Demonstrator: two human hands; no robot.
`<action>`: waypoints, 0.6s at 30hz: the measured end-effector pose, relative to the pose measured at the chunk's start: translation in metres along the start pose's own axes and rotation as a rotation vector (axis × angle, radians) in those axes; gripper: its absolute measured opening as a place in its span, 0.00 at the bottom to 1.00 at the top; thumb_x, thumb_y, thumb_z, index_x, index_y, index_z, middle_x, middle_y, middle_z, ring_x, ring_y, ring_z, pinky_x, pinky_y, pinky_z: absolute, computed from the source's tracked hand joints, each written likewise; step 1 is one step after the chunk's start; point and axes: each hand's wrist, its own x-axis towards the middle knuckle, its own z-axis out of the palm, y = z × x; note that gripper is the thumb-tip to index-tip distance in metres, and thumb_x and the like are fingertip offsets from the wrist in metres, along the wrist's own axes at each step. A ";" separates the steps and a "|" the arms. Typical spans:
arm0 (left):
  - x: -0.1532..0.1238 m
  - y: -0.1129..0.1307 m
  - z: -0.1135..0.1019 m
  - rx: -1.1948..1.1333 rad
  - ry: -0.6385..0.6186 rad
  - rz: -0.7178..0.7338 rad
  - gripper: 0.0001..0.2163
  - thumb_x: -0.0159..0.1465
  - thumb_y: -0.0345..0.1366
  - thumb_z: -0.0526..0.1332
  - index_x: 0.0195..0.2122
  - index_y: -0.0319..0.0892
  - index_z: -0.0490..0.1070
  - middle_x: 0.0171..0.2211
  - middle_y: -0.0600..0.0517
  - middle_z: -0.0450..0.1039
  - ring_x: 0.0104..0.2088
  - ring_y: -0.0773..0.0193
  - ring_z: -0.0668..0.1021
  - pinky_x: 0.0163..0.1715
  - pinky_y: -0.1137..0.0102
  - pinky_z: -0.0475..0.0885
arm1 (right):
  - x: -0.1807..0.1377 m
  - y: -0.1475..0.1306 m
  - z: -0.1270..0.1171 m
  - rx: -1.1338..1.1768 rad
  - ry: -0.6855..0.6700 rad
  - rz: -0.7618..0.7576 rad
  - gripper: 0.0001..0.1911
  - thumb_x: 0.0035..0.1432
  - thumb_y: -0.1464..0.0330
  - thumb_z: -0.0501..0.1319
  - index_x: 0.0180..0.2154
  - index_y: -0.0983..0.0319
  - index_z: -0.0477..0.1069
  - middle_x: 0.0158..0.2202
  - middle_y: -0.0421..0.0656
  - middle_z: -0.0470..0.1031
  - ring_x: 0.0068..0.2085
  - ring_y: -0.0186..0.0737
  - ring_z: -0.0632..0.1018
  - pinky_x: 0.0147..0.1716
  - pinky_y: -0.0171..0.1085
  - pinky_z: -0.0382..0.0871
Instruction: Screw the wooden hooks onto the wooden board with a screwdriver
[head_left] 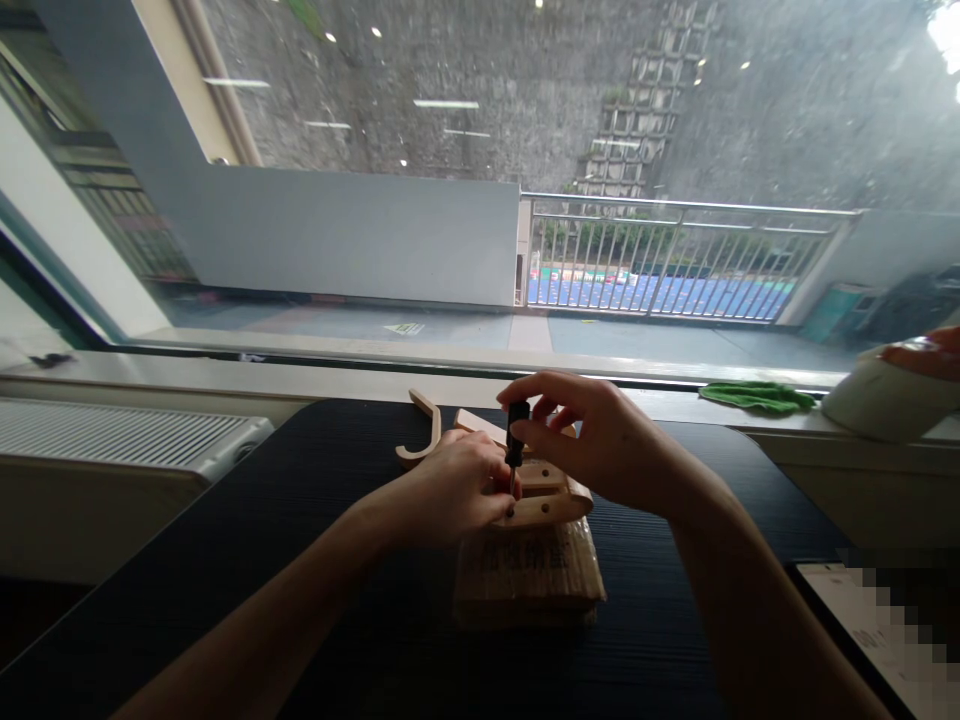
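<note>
My right hand (592, 430) is closed round the black handle of a screwdriver (516, 432), held upright with its shaft pointing down. The screwdriver's tip meets a light wooden piece (555, 508) with dark round holes, near the hole at its left end. My left hand (457, 482) has its fingers pressed together around the lower shaft and the left end of that wood; whether they pinch a small screw is hidden. Beneath the wood lies a stack wrapped in clear plastic (529, 580) with dark printed characters. A curved, hook-shaped wooden piece (429, 432) rests beyond my left hand.
All this sits on a black table (360, 610) against a window sill. A white radiator (135, 430) stands left. On the sill are a green cloth (757, 396) and a pale rounded pot (892, 395). A device with a lit screen (855, 620) lies at right.
</note>
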 end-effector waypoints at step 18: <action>0.000 0.002 -0.002 0.021 -0.009 -0.025 0.10 0.58 0.39 0.56 0.27 0.46 0.77 0.32 0.51 0.74 0.42 0.55 0.72 0.52 0.56 0.57 | 0.000 -0.002 0.000 0.038 -0.011 -0.024 0.13 0.56 0.70 0.56 0.44 0.57 0.72 0.36 0.39 0.74 0.32 0.31 0.73 0.32 0.33 0.66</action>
